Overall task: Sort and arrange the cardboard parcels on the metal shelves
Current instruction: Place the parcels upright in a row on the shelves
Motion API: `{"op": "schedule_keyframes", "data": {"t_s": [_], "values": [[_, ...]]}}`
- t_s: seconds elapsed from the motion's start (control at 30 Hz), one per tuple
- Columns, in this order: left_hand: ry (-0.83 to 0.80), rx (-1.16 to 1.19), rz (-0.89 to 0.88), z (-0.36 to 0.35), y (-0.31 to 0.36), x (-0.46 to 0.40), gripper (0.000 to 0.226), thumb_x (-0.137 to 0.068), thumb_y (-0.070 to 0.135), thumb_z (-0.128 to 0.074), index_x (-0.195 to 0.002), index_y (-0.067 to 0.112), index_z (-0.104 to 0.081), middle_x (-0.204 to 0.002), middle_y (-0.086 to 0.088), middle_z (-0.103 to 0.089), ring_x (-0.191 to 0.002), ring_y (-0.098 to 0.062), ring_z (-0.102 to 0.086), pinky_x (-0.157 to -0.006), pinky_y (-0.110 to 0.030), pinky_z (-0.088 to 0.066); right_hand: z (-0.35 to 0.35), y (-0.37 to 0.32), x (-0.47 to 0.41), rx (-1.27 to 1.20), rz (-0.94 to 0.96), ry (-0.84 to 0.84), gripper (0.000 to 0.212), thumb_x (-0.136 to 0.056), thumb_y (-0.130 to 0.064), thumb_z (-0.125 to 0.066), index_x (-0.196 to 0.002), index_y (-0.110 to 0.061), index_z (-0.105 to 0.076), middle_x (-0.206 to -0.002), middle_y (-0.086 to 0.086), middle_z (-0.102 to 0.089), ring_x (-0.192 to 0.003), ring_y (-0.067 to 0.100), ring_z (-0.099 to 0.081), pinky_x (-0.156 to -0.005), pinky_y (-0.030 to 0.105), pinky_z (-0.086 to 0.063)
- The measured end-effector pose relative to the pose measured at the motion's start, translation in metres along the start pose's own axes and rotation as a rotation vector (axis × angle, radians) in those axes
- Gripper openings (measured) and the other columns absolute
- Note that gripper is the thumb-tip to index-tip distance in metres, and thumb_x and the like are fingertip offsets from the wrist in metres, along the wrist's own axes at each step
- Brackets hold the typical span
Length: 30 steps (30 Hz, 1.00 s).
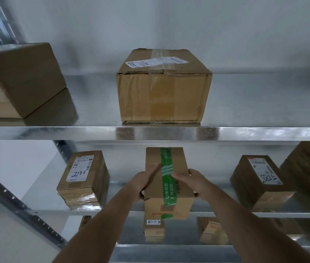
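Both hands, left and right, grip green-taped parcel at middle shelf; placing underway, slide inward next.

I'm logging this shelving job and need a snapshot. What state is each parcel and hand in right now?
Green-taped parcel: held in both hands, in front of the middle shelf.
Left hand: grips the parcel's left side.
Right hand: grips its right side.
Large taped box: sealed, resting flat on the upper shelf.
Tilted box: upper shelf, far left, blurred.
Parcel marked 7786: sealed, label up, middle shelf.
Parcel at right: sealed, label up, middle shelf.
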<state>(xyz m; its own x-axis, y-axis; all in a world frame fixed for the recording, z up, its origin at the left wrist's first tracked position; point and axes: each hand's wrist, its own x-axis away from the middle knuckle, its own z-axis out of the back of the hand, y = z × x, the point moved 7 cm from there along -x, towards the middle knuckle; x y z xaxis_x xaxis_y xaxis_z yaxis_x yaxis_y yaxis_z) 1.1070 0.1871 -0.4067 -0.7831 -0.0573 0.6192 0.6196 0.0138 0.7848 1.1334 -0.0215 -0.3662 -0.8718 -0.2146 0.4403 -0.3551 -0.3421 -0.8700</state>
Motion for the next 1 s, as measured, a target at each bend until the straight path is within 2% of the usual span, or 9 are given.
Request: {"op": "schedule_keyframes", "data": {"t_s": [0.07,0.13,0.2,0.27,0.57,0.67,0.8,0.9,1.0], "values": [[-0.029,-0.064,-0.007,-0.003,0.008,0.013,0.106,-0.042,0.081,-0.087,-0.121,0.012,-0.068,-0.109,-0.012,-0.078,-0.103,-0.035,-0.074,-0.097,-0.055,-0.057,-0.003,0.001,0.0,0.036,-0.021,-0.019,0.048,-0.08,-0.052,-0.081,-0.116,-0.023,-0.065,-0.108,-0.003,-0.074,-0.095,0.015,-0.07,-0.07,0.028,-0.05],[-0.046,-0.097,-0.022,-0.005,0.009,0.016,0.097,-0.048,0.076,-0.088,-0.118,0.012,-0.07,-0.105,-0.01,-0.079,-0.1,-0.032,-0.075,-0.095,-0.052,-0.058,-0.009,0.002,0.002,0.075,-0.055,-0.069,0.037,-0.084,-0.057,-0.075,-0.108,-0.03,-0.066,-0.106,-0.004,-0.074,-0.091,0.013,-0.069,-0.07,0.029,-0.052],[-0.028,-0.127,-0.016,-0.004,0.007,0.017,0.082,-0.06,0.07,-0.086,-0.115,0.011,-0.072,-0.102,-0.009,-0.079,-0.098,-0.03,-0.076,-0.095,-0.051,-0.059,-0.015,0.008,0.003,0.098,-0.11,-0.101,0.054,-0.074,-0.073,-0.073,-0.107,-0.031,-0.07,-0.106,0.0,-0.077,-0.094,0.02,-0.073,-0.083,0.042,-0.06],[-0.015,-0.134,-0.008,-0.002,0.005,0.015,0.081,-0.061,0.069,-0.087,-0.115,0.01,-0.072,-0.101,-0.009,-0.079,-0.098,-0.03,-0.076,-0.095,-0.051,-0.059,-0.015,0.012,0.001,0.138,-0.136,-0.103,0.07,-0.065,-0.083,-0.07,-0.112,-0.03,-0.071,-0.105,0.0,-0.078,-0.098,0.026,-0.074,-0.091,0.053,-0.058],[0.015,-0.131,0.012,0.002,0.001,0.002,0.11,-0.027,0.077,-0.09,-0.114,0.012,-0.072,-0.101,-0.007,-0.08,-0.097,-0.031,-0.076,-0.094,-0.052,-0.059,-0.012,0.014,0.0,0.144,-0.156,-0.117,0.052,-0.084,-0.073,-0.063,-0.115,-0.032,-0.068,-0.103,-0.002,-0.078,-0.098,0.024,-0.073,-0.092,0.054,-0.057],[0.025,-0.135,0.006,0.0,0.004,0.005,0.1,-0.037,0.071,-0.091,-0.115,0.011,-0.07,-0.102,-0.008,-0.079,-0.097,-0.03,-0.076,-0.093,-0.052,-0.059,-0.011,0.014,-0.001,0.153,-0.145,-0.098,0.051,-0.084,-0.072,-0.063,-0.115,-0.032,-0.068,-0.104,-0.003,-0.078,-0.098,0.023,-0.073,-0.092,0.052,-0.057],[0.057,-0.139,0.01,-0.002,0.007,0.009,0.066,-0.072,0.053,-0.088,-0.117,0.008,-0.068,-0.105,-0.01,-0.077,-0.098,-0.029,-0.074,-0.094,-0.05,-0.059,-0.012,0.012,-0.001,0.136,-0.121,-0.095,0.046,-0.089,-0.065,-0.062,-0.117,-0.029,-0.069,-0.104,-0.002,-0.077,-0.097,0.021,-0.071,-0.082,0.039,-0.055],[0.066,-0.13,0.015,-0.002,0.007,0.009,0.064,-0.074,0.05,-0.087,-0.118,0.008,-0.068,-0.106,-0.01,-0.076,-0.099,-0.029,-0.073,-0.095,-0.05,-0.058,-0.012,0.011,0.0,0.152,-0.123,-0.099,0.042,-0.091,-0.064,-0.061,-0.113,-0.029,-0.068,-0.103,-0.002,-0.077,-0.095,0.021,-0.072,-0.074,0.037,-0.055],[0.066,-0.147,0.024,-0.001,0.005,0.008,0.067,-0.071,0.054,-0.087,-0.118,0.01,-0.068,-0.106,-0.01,-0.076,-0.098,-0.03,-0.074,-0.095,-0.051,-0.058,-0.011,0.013,-0.003,0.178,-0.134,-0.087,0.043,-0.09,-0.065,-0.061,-0.112,-0.029,-0.068,-0.104,0.0,-0.077,-0.097,0.022,-0.072,-0.081,0.041,-0.057]]}}
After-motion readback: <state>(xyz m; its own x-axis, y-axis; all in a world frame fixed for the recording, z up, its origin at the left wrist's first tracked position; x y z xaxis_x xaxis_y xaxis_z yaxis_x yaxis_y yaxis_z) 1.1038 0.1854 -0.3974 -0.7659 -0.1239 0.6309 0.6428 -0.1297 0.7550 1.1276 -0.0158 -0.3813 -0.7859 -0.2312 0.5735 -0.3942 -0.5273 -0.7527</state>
